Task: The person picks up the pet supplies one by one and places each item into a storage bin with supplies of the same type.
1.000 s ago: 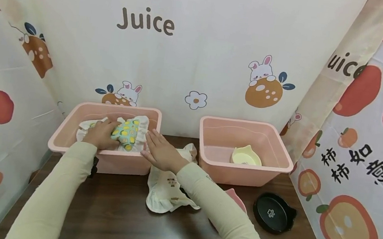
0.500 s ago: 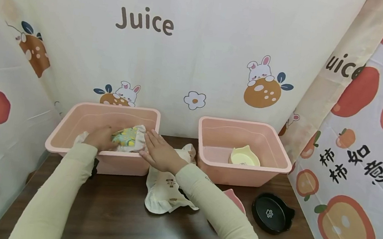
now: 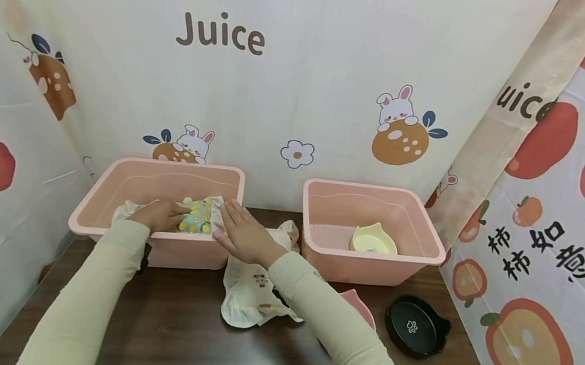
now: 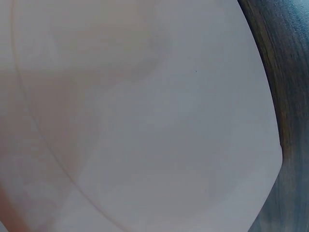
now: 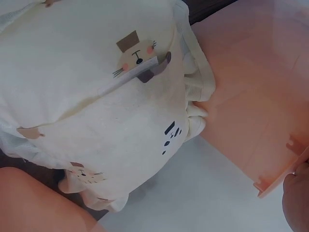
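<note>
My left hand (image 3: 158, 216) reaches into the left pink bin (image 3: 110, 169), its fingers lying along a small ruffled garment (image 3: 197, 217) in green with a yellow lemon print and white edging. More white cloth (image 3: 125, 210) shows left of that hand. At this bin's right rim rests my right hand (image 3: 245, 234), fingers straight and together. Beneath the right forearm a cream ruffled garment (image 3: 247, 292) lies on the table; the right wrist view shows animal faces printed on this cream garment (image 5: 140, 111). In the left wrist view the bin's pale outer wall (image 4: 183, 121) blocks the hand.
Another pink bin (image 3: 357, 188) stands to the right with a yellow cat-eared bowl (image 3: 374, 240) inside. A pink bowl (image 3: 359, 307), partly behind the right sleeve, and a black bowl with a paw print (image 3: 417, 327) sit on the dark wood table (image 3: 172, 337). Printed curtains surround the table.
The lemon-print garment has gone lower and lies flatter in the left bin. My left hand has sunk with it and its fingers have straightened over it. My right hand stays at the rim.
</note>
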`<act>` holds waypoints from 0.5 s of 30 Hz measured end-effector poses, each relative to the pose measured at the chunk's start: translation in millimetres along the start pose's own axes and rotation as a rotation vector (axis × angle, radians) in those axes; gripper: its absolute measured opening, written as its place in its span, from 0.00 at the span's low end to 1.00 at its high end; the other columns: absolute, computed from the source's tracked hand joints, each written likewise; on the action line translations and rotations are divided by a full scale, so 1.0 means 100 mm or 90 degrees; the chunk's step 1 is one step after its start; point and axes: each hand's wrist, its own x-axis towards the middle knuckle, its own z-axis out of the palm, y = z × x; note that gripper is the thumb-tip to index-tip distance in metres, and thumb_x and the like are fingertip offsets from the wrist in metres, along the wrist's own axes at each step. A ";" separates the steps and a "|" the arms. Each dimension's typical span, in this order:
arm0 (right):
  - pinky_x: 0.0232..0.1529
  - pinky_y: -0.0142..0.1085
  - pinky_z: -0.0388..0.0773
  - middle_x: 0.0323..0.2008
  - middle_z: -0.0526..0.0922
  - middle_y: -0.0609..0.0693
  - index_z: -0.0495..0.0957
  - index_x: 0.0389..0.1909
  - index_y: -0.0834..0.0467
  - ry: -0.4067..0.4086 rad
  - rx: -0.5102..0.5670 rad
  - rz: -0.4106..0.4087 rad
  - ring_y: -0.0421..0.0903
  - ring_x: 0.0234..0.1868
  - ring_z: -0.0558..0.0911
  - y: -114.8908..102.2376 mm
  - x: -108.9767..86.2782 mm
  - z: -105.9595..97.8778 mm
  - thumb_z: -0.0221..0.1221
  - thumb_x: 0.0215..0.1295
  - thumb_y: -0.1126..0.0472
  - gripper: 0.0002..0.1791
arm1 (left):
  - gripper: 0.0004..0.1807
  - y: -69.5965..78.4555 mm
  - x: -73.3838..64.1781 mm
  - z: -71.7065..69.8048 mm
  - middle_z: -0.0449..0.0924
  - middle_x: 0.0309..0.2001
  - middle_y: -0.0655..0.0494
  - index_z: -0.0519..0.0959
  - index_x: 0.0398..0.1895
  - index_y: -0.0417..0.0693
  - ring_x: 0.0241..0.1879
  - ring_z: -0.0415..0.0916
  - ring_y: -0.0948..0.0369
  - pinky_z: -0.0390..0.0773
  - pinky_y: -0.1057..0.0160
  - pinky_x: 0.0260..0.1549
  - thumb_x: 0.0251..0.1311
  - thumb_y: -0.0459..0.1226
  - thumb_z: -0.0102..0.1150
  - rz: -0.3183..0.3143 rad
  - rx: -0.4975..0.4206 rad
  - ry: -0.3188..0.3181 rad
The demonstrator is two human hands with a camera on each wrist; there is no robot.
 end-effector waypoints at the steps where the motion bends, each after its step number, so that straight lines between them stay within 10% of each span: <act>1: 0.74 0.38 0.35 0.76 0.42 0.59 0.43 0.74 0.65 0.001 0.002 0.000 0.51 0.76 0.35 0.00 0.00 0.00 0.28 0.77 0.42 0.37 | 0.22 0.00 0.00 0.00 0.69 0.61 0.33 0.73 0.62 0.42 0.61 0.66 0.37 0.67 0.37 0.56 0.69 0.40 0.49 0.008 0.004 -0.001; 15: 0.74 0.37 0.34 0.76 0.40 0.58 0.43 0.74 0.65 0.004 0.022 0.001 0.50 0.76 0.34 0.00 0.00 0.00 0.31 0.77 0.42 0.37 | 0.24 0.00 0.03 -0.02 0.57 0.65 0.24 0.69 0.65 0.39 0.63 0.58 0.30 0.63 0.35 0.58 0.69 0.42 0.47 0.023 0.008 -0.078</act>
